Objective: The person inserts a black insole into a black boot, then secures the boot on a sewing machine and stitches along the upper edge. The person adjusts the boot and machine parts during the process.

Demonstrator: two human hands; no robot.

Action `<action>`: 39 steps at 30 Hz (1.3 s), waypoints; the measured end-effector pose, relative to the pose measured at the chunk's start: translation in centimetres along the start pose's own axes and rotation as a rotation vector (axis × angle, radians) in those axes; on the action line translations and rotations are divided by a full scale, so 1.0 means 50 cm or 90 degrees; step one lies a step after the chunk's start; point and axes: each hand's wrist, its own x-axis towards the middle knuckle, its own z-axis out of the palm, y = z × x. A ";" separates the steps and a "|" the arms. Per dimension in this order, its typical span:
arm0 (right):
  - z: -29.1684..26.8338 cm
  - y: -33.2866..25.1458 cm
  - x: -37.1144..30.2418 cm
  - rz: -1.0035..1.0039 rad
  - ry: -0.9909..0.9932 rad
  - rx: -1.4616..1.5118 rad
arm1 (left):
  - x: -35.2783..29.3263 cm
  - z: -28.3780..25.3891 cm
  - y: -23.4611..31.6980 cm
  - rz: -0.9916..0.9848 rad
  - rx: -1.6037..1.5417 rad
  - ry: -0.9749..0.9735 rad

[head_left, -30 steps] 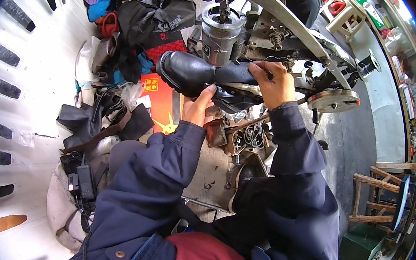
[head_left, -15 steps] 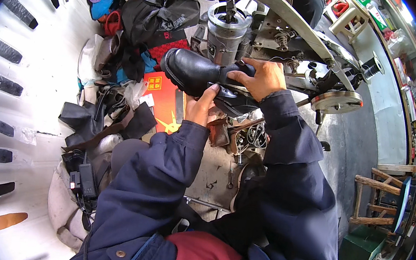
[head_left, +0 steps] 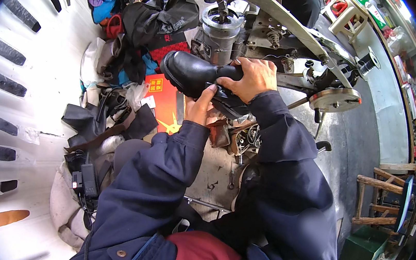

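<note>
Between my hands is a black leather shoe point(head_left: 190, 71), held up with its rounded toe to the left and its thick ridged sole facing down and left. My left hand point(head_left: 200, 105) grips it from below, the thumb pressed on the upper near the opening. My right hand point(head_left: 253, 79) is wrapped over the heel end, thumb against the upper and fingers over the far side. The back part of the shoe is partly hidden by my right hand. Just beyond stands a metal sewing machine point(head_left: 265, 4) with a long curved arm and a round cylinder point(head_left: 219, 38).
A handwheel point(head_left: 335, 100) and a thread spool point(head_left: 369, 64) stick out at the machine's right. Below the shoe lies a red-orange box point(head_left: 163, 93). Black leather scraps point(head_left: 84, 120) and bags pile up on the left. A wooden stool point(head_left: 381, 203) stands at the right.
My right hand has shifted slightly left and closed further over the heel end, covering more of it. The left hand and shoe stay nearly in place; the view has moved slightly.
</note>
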 end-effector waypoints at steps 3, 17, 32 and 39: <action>-0.001 -0.006 -0.007 0.012 0.014 -0.023 | 0.002 -0.007 0.002 -0.026 -0.002 -0.047; 0.007 -0.018 -0.016 0.027 0.056 -0.041 | 0.000 -0.007 0.001 -0.051 0.021 -0.028; 0.024 -0.004 -0.031 -0.042 0.072 -0.061 | 0.004 0.024 0.013 -0.084 -0.111 -0.031; 0.014 0.042 -0.023 -0.050 0.050 0.146 | -0.004 0.027 0.012 -0.082 -0.089 0.004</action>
